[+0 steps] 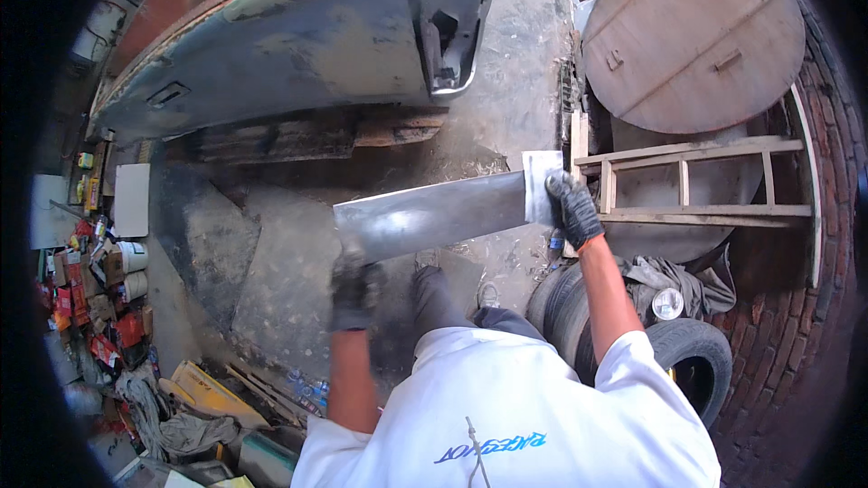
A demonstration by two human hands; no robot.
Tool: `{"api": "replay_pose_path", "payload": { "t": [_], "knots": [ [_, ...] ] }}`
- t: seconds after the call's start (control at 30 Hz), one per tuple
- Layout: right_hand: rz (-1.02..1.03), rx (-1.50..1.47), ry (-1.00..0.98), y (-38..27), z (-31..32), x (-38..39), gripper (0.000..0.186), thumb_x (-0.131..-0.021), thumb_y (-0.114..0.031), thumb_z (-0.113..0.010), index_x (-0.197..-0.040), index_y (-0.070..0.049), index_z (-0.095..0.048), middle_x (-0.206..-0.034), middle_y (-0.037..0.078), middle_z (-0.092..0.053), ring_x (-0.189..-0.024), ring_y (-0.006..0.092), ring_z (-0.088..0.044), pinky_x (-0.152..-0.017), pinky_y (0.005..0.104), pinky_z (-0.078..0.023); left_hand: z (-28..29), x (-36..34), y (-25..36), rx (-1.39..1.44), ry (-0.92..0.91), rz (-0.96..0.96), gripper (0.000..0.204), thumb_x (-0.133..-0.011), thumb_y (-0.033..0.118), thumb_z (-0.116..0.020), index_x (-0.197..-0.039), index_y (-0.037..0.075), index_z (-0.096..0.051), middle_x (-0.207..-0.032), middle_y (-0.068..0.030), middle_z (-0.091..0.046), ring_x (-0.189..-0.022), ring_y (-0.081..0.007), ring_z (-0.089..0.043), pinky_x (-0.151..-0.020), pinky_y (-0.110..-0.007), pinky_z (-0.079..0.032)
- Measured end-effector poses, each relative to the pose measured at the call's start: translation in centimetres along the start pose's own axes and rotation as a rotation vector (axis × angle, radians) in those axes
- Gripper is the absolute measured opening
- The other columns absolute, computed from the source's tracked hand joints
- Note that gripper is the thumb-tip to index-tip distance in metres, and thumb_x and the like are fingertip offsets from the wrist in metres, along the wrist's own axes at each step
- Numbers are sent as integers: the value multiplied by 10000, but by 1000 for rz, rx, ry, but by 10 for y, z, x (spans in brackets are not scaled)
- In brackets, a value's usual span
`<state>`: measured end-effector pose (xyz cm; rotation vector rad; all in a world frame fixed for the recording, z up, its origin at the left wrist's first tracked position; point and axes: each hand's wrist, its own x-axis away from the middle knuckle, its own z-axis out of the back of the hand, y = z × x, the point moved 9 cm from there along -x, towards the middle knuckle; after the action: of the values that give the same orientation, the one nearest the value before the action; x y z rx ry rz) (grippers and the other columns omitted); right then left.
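Observation:
A long strip of bare sheet metal (pixel 434 214) is held out in front of me, tilted slightly up toward the right. Its right end carries a paler bent or overlapping piece (pixel 540 183). My right hand (pixel 576 210), in a dark glove with an orange cuff, is closed on that end, thumb and fingers at its edge. My left hand (pixel 353 291), also in a dark glove, is at the lower left corner of the strip. Motion smears its fingers, so whether they grip the metal is unclear.
Ahead stands a large grey-patched vehicle panel (pixel 334 45). To the right are a round wooden board (pixel 692 36), a wooden frame (pixel 687 183) and tyres (pixel 694 352). Boxes, tubs and cans (pixel 99 285) crowd the left side. A yellow piece (pixel 212 395) and rags lie lower left.

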<state>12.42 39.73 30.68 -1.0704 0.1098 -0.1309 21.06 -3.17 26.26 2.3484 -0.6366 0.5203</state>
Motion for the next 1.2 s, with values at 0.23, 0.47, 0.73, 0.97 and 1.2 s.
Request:
{"api": "replay_pose_path", "payload": {
  "t": [0.23, 0.47, 0.73, 0.97, 1.2],
  "knots": [
    [-296, -478, -212, -10, 14, 29, 217, -879, -292, -596, -860, -78, -630, -753, -53, -541, -691, 65, -453, -621, 237, -401, -130, 129, -12, -565, 285, -111, 198, -904, 296, -588, -920, 101, -558, -529, 9, -483, -365, -87, -401, -339, -228, -287],
    [-249, -159, -127, 31, 33, 19, 386, -895, -295, -579, -1123, 16, -566, -998, 125, -611, -858, 148, -586, -753, 280, -489, -164, 181, -13, -547, 363, -172, 152, -875, 165, -622, -977, 63, -576, -631, -33, -573, -420, -108, -465, -378, -240, -345],
    [361, 244, -30, -175, -40, 75, 565, -835, -261, -627, -1253, 60, -423, -1226, 272, -420, -1099, 388, -434, -875, 472, -387, -186, 181, 14, -744, 183, -271, 123, -889, 180, -616, -941, 73, -585, -610, 22, -526, -479, -73, -457, -432, -234, -349],
    [-271, -285, -238, -191, -71, 74, 315, -901, -202, -571, -1139, 4, -554, -877, 167, -648, -777, 246, -647, -668, 352, -529, -169, 171, 30, -888, 161, -201, 138, -928, 182, -552, -898, 50, -581, -643, 1, -517, -571, -88, -472, -515, -262, -384],
    [252, 51, -107, -254, -107, 108, 414, -893, -230, -595, -1211, 21, -509, -1077, 243, -603, -1002, 316, -601, -869, 426, -474, -201, 185, 64, -1370, 36, -537, 237, -906, 102, -568, -1122, 5, -560, -928, -78, -616, -793, -145, -566, -704, -323, -473]
  ]
}}
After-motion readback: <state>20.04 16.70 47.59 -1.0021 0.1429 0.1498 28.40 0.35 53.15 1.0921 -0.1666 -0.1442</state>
